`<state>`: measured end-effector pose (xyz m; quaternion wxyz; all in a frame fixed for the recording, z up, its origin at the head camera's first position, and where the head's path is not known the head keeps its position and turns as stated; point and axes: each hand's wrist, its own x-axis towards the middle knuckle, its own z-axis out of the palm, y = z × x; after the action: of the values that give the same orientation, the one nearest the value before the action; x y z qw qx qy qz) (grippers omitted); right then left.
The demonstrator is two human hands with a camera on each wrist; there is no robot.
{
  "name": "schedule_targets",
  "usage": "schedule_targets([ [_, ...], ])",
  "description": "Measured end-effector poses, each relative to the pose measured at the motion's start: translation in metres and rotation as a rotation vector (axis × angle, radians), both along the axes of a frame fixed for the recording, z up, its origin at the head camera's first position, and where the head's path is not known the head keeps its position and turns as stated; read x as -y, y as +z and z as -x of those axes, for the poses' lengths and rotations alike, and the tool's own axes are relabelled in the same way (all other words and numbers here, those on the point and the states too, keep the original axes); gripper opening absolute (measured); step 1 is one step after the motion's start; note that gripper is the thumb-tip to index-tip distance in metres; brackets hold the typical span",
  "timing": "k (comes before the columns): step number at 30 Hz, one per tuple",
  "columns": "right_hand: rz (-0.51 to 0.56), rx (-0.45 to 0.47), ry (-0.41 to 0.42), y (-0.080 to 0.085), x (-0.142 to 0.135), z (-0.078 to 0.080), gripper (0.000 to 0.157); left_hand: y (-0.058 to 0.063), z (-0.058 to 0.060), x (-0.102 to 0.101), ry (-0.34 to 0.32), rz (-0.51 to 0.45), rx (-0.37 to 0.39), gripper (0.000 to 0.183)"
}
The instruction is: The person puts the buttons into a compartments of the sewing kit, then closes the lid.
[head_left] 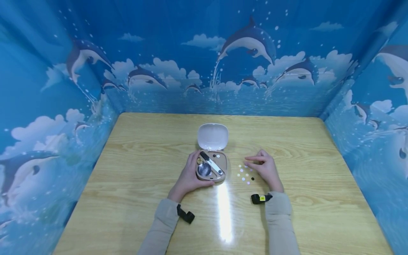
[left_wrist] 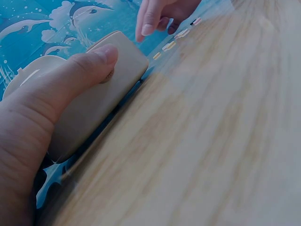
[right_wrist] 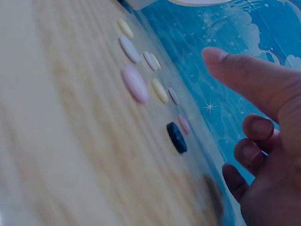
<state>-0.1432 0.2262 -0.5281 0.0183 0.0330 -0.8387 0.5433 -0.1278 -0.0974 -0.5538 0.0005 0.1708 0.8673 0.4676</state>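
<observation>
From far away, I see a big blue curtain [head_left: 178, 21] on three sides, with jumping dolphins, white clouds and splashy water. Inside it is a wide counter [head_left: 146, 141] of pale yellow wood with wavy lines. A long white shine [head_left: 225, 212] glows on its near part. Two light sleeves [head_left: 282, 216] reach in from the near side.

A small tan box [head_left: 226, 166] is near the middle of the counter. It has soft round corners, and its white lid [head_left: 213, 136] is open at the far side. My left hand [head_left: 188, 177] holds the box around its left side, thumb along the near edge. My right hand [head_left: 265, 169] is on the right, thumb and pointing finger close together over the counter. I can't tell if they pinch anything.

In the box I see a black and white tool [head_left: 215, 166] lying slanted, a round silver thing [head_left: 204, 169], a little gold thing [head_left: 199, 161] and two tiny dots, one dark, one white. Between the box and my right hand lie tiny round buttons [head_left: 243, 179]: white, yellow, pink and black.
</observation>
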Motion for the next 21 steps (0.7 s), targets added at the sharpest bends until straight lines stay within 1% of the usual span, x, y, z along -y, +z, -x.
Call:
schedule_targets([
  [8,-0.05,0.039,0.018,-0.01,-0.007,-0.003,0.032,-0.001,0.0,0.0,-0.006,0.0,-0.016,0.134],
  [15,-0.088,0.007,0.046,-0.016,-0.011,-0.004,0.027,-0.001,-0.001,0.0,-0.001,-0.001,-0.009,0.134],
  [21,-0.123,-0.016,0.034,-0.019,-0.011,-0.002,0.021,0.001,-0.001,0.0,0.001,0.002,-0.008,0.134],
])
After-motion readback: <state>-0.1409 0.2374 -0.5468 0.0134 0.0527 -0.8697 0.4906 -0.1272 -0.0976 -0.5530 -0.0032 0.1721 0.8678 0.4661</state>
